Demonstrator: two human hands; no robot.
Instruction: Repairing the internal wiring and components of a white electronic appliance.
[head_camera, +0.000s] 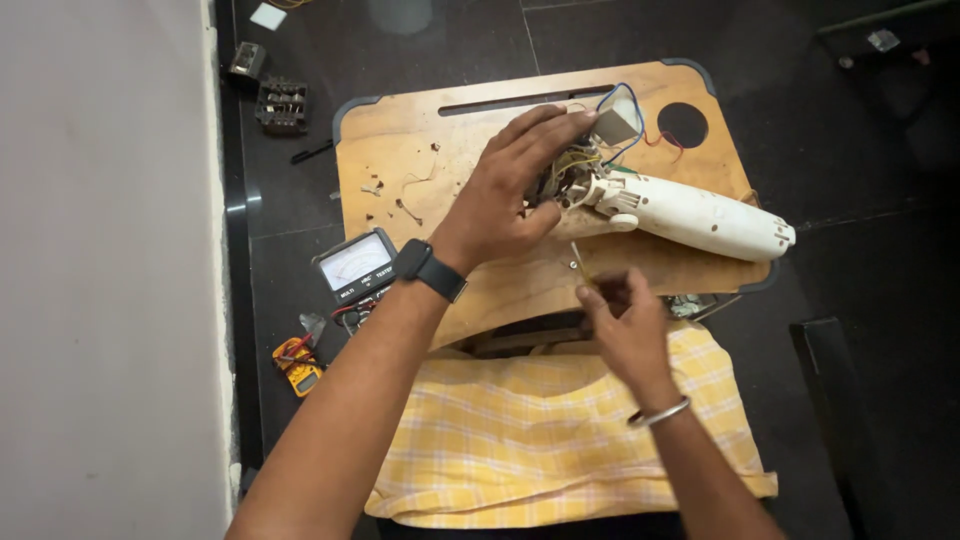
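Two hands are at work on a wooden lap board (400, 140). The left hand (515, 185) lies spread, fingers extended, over the opened end of a white plastic appliance housing (700, 215), pressing down on the exposed innards near the board's middle — not gripping, more pinning it flat. The right hand (625, 320) is near the board's front edge, fingers pinched shut on a thin yellowish-handled tool (578, 262), likely a small screwdriver, whose tip points up toward the housing but does not touch it.

At the opened end a tangle of wires (625, 125) — blue, yellow, red — spills toward the far edge, with a small grey block (615, 125) among them. The housing's closed end overhangs the board's right edge. By my judgement the casing is already opened and the wiring exposed; the inner work looks unfinished, and nothing is reassembled.

Small scraps (405, 190) litter the left half of the board. Off the left edge, on the dark floor, sit an analog multimeter (355, 265) and a yellow digital meter (298, 365).
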